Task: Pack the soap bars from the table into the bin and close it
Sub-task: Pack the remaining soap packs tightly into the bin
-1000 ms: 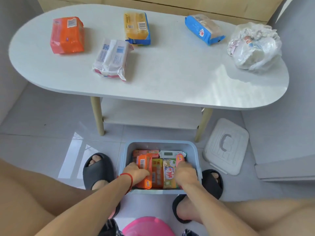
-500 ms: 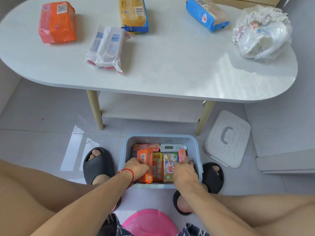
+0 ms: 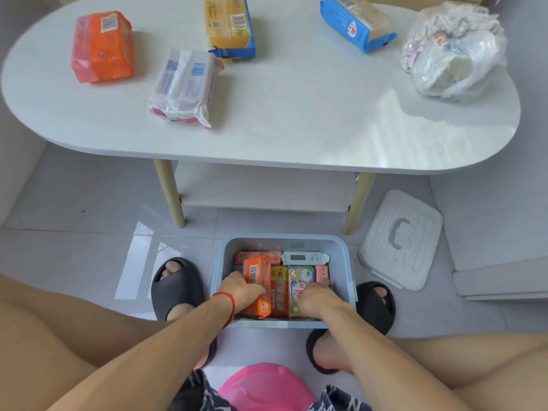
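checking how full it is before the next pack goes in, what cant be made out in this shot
- Bin floor, head view: covered by packs and both hands.
- Left hand fingertips: hidden behind the orange pack.
- Clear bag contents: crumpled, unreadable.
- Yellow pack: far end cut off by the top edge.

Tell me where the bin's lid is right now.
The lid lies flat on the floor, off the bin. In the head view it sits just to the bin's right, beside the table's right leg.
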### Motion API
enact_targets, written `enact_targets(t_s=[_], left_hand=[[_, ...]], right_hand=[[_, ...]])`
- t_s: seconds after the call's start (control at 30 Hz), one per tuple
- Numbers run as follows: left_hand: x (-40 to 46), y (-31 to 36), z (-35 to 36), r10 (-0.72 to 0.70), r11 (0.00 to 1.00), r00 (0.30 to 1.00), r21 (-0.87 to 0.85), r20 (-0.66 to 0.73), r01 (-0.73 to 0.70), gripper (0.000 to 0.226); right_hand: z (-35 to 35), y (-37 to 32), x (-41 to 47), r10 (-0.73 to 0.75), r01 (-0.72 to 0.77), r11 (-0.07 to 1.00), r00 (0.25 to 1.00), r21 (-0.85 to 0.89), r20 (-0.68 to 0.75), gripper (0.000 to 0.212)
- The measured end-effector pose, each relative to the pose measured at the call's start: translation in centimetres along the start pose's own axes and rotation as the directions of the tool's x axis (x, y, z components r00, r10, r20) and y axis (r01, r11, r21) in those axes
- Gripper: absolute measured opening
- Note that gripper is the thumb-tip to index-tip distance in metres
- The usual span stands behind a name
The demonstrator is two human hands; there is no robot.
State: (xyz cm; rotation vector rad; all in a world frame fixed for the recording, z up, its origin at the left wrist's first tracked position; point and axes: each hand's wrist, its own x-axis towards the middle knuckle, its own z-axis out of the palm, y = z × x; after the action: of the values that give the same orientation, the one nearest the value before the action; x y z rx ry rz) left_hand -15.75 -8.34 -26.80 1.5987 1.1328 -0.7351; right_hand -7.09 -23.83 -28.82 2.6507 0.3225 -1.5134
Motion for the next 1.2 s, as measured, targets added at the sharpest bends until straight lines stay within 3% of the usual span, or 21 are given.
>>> enact_targets(t_s=[0.07, 0.13, 0.2, 0.27, 0.4, 0.53, 0.6, 0.7, 0.77, 0.83, 0.87, 1.0, 1.13, 1.2], left_hand=[[-0.4, 0.7, -0.3, 0.030, 0.998, 0.999, -0.052, -0.021, -0.031, 0.058], [-1.2, 1.7, -0.7, 0.070, 0.994, 0.996, -0.083, -0.053, -0.074, 0.058], [-2.4, 3.0, -1.2, 0.112, 0.988, 0.989, -0.091, -0.096, -0.121, 0.056], [-4.1, 4.2, -1.8, 0.163, 0.982, 0.975, -0.073, -0.150, -0.176, 0.056], [-9.4, 6.3, -4.5, 0.396, 0.918, 0.886, 0.121, -0.242, -0.377, 0.051], [-14.8, 8.7, -7.8, 0.623, 0.773, 0.732, 0.074, -0.276, -0.630, 0.058], [-16.6, 9.8, -9.4, 0.685, 0.720, 0.667, 0.127, -0.294, -0.683, 0.051], [-17.7, 11.0, -12.4, 0.740, 0.656, 0.544, 0.242, -0.396, -0.715, 0.021], [-17.7, 12.3, -14.9, 0.767, 0.598, 0.383, 0.357, -0.514, -0.718, 0.013], [-16.9, 14.6, -17.1, 0.794, 0.560, 0.227, 0.534, -0.563, -0.633, 0.024], [-16.2, 15.9, -17.9, 0.802, 0.567, 0.208, 0.604, -0.560, -0.561, 0.034], [-13.6, 19.7, -20.0, 0.761, 0.649, 0.324, 0.646, -0.562, -0.403, 0.056], [-12.8, 20.8, -20.2, 0.758, 0.622, 0.432, 0.740, -0.488, -0.256, 0.062], [-13.0, 20.8, -20.0, 0.742, 0.622, 0.466, 0.754, -0.482, -0.212, 0.060]], right_hand=[[-1.3, -0.9, -1.3, -0.077, 0.079, 0.995, 0.997, 0.056, -0.030, 0.041], [-3.0, -2.6, -3.2, -0.170, 0.196, 0.966, 0.973, 0.171, -0.155, 0.036], [-4.9, -4.5, -5.3, -0.216, 0.306, 0.888, 0.936, 0.343, -0.277, 0.038], [-6.6, -5.6, -7.7, -0.240, 0.361, 0.812, 0.923, 0.459, -0.302, 0.036], [-9.9, -4.8, -12.8, -0.339, 0.509, 0.751, 0.844, 0.421, -0.416, 0.031], [-14.1, -4.7, -16.7, -0.424, 0.689, 0.587, 0.709, 0.425, -0.563, 0.028], [-15.8, -4.8, -17.9, -0.414, 0.715, 0.511, 0.691, 0.477, -0.592, 0.026], [-17.1, -4.4, -18.8, -0.438, 0.711, 0.433, 0.703, 0.554, -0.561, 0.031], [-17.6, -4.0, -18.9, -0.451, 0.722, 0.413, 0.692, 0.556, -0.563, 0.030], [-18.0, -3.9, -18.4, -0.411, 0.726, 0.382, 0.688, 0.572, -0.598, 0.027], [-18.0, -3.9, -18.1, -0.384, 0.724, 0.364, 0.690, 0.586, -0.614, 0.023], [-18.2, -4.3, -17.6, -0.324, 0.747, 0.279, 0.664, 0.603, -0.674, 0.020], [-20.7, -6.0, -16.7, -0.241, 0.780, 0.240, 0.625, 0.578, -0.743, 0.017], [-21.9, -6.9, -16.1, -0.214, 0.776, 0.270, 0.625, 0.569, -0.751, 0.018]])
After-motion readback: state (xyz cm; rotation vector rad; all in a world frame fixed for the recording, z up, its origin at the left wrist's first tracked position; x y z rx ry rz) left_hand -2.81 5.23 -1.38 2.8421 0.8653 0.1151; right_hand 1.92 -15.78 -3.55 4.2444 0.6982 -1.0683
